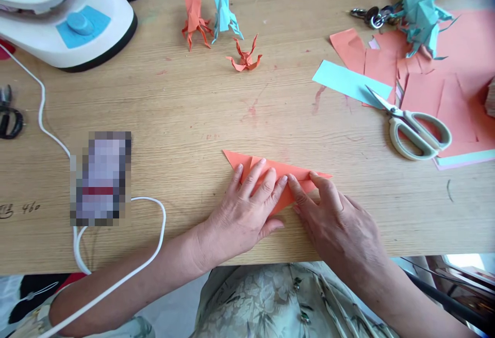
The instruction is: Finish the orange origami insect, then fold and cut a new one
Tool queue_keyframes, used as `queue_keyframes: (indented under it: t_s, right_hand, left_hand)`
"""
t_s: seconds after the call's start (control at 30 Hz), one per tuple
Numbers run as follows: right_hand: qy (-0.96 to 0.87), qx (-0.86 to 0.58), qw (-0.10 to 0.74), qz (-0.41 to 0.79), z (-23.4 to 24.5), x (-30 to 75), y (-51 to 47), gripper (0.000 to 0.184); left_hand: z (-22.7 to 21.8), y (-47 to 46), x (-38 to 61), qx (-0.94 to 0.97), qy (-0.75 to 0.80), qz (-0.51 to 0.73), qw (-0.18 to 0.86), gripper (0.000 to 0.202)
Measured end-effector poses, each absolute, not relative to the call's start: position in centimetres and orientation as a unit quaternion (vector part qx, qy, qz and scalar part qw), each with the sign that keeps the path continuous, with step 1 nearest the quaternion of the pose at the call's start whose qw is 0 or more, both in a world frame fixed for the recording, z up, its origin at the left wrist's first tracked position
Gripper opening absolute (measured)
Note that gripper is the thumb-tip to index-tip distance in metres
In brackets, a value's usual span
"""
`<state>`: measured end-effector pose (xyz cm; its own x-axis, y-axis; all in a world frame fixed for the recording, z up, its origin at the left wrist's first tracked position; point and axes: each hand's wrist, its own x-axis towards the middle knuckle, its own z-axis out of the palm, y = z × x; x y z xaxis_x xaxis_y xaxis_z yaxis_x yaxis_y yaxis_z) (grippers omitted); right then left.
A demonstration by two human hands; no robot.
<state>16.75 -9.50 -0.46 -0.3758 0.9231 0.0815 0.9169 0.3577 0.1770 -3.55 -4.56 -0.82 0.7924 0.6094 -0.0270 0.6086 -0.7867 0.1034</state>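
Note:
An orange sheet of paper folded into a long triangle (235, 158) lies on the wooden table (193, 116) near its front edge. My left hand (247, 209) rests flat on the paper's left half with fingers stretched out. My right hand (332, 219) presses on the right half, with its index finger laid along a crease and the other fingers lying on the paper. The fingertips of both hands meet near the middle of the triangle. Much of the paper is hidden beneath my fingers.
Three folded paper figures, two orange (195, 18) (245, 58) and one blue (224, 8), stand at the back. Scissors (415, 129) lie on orange and blue sheets (456, 96) at right, beside a larger blue figure (421, 16). A phone (101, 178), white cable (42, 116) and white appliance (69, 13) occupy the left.

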Motion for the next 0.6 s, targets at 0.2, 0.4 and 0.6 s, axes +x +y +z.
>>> queue_keyframes:
  t_s: [0.2, 0.4, 0.6]
  right_hand:
    - [0.826, 0.555, 0.001, 0.099, -0.6, 16.8, -9.4, 0.044]
    - [0.83, 0.549, -0.008, 0.098, -0.9, 16.9, -9.4, 0.045]
    - [0.829, 0.546, -0.04, 0.109, -1.5, 17.1, -9.3, 0.041]
  left_hand:
    - [-1.0, -4.9, -3.3, 0.943, 0.332, 0.004, 0.027, 0.071]
    - [-0.9, -5.3, -2.9, 0.942, 0.335, -0.002, -0.018, 0.066]
    - [-0.6, -6.0, -2.3, 0.927, 0.373, -0.02, -0.029, 0.07]
